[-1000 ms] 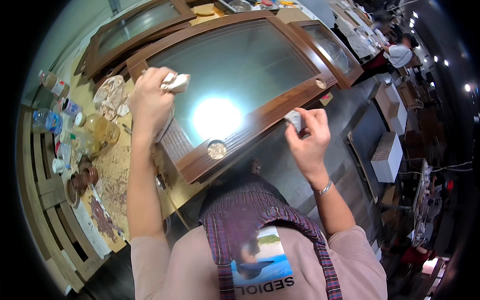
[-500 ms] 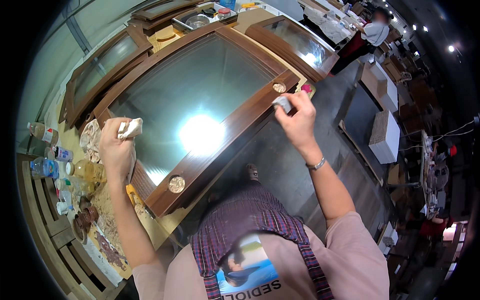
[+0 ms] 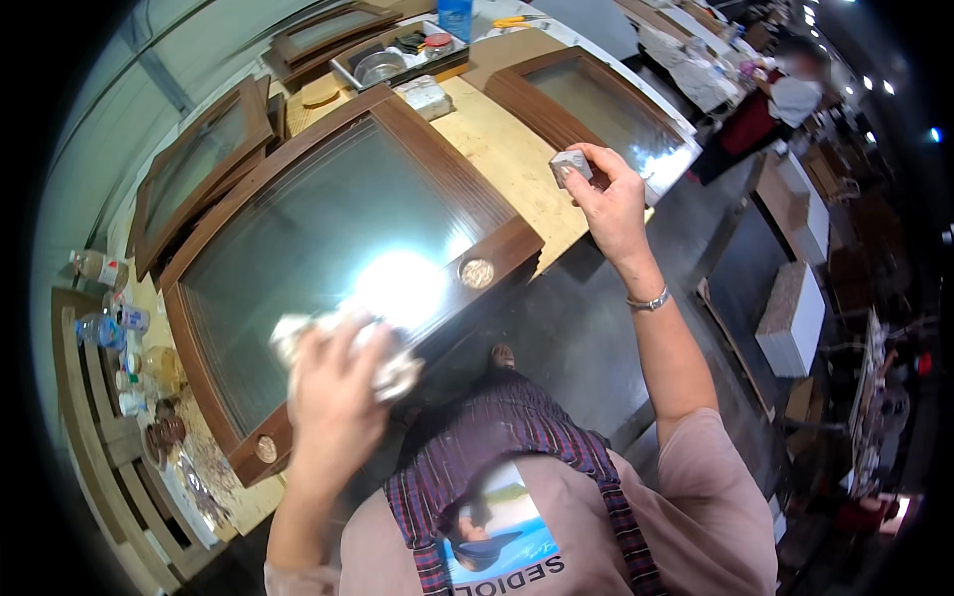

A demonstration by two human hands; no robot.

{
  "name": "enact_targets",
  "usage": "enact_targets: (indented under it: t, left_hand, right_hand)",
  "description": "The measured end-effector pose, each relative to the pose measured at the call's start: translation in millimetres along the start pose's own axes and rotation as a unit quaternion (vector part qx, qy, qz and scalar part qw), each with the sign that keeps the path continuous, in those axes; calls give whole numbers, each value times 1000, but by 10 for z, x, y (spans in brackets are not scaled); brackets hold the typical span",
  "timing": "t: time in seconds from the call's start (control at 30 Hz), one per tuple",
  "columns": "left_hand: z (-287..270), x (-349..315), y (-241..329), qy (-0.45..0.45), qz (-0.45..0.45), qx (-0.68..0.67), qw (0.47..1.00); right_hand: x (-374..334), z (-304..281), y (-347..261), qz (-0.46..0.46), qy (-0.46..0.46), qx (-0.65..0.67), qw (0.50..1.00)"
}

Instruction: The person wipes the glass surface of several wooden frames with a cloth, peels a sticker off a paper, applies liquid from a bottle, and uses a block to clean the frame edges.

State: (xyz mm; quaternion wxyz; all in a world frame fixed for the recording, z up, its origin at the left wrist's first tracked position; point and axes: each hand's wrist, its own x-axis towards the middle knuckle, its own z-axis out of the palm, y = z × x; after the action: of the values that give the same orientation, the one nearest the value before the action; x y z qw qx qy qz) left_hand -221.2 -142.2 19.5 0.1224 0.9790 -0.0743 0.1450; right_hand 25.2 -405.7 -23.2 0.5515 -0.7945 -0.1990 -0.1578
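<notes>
Head view: left hand (image 3: 341, 402) with a cloth (image 3: 399, 375), right hand (image 3: 613, 207) with a small grey block (image 3: 569, 167)

From far away, I look down on a big brown panel (image 3: 308, 238) with glass in the middle, lying on a yellow table (image 3: 497, 144). I see the left hand over the panel's near edge. Its fingers are bent and clamped on the cloth, which is whitish and bunched up. The hand is blurry, so I cannot tell if the cloth touches the panel. I see the right hand past the panel's right side, apart from it. Its thumb and fingers pinch the grey block. A shiny band (image 3: 649, 300) goes around that wrist.

Two pale round spots (image 3: 477, 273) mark the corners of the panel's near edge, and a bright light shines on its glass. Right of the panel lies a smaller framed panel (image 3: 596, 104). More framed panels (image 3: 202, 159) lean together on its far left side. Just past its far corner, I see a whitish block (image 3: 424, 96) and a tray (image 3: 459, 62) with a red-lidded jar (image 3: 438, 44). Bottles (image 3: 164, 370) stand left of the panel, near a wooden rack (image 3: 89, 397). Well off to the panel's right, I see another person (image 3: 755, 124).
</notes>
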Motion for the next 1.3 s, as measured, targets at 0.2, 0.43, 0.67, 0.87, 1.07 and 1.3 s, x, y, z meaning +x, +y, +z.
enact_targets:
  t: [0.2,0.43,0.67,0.87,1.07,1.3]
  left_hand:
    - [738,1022,778,-19,142,-182,973]
    - [350,662,495,162,-80,-193,964]
    - [490,602,170,141,-221,-154,953]
    - [525,714,185,165,-217,-128,953]
    - [483,683,178,157,-237,-125,951]
    - [494,696,151,158,-231,-132,951]
  right_hand:
    - [327,151,112,3,-143,100,985]
    - [499,55,273,37,-226,161,960]
    - [873,506,251,-64,-333,179,924]
    - [1236,987,406,-91,-421,180,884]
    - [1937,2166,708,-95,-382,207,896]
    - [2350,2426,721,-125,-371,175,903]
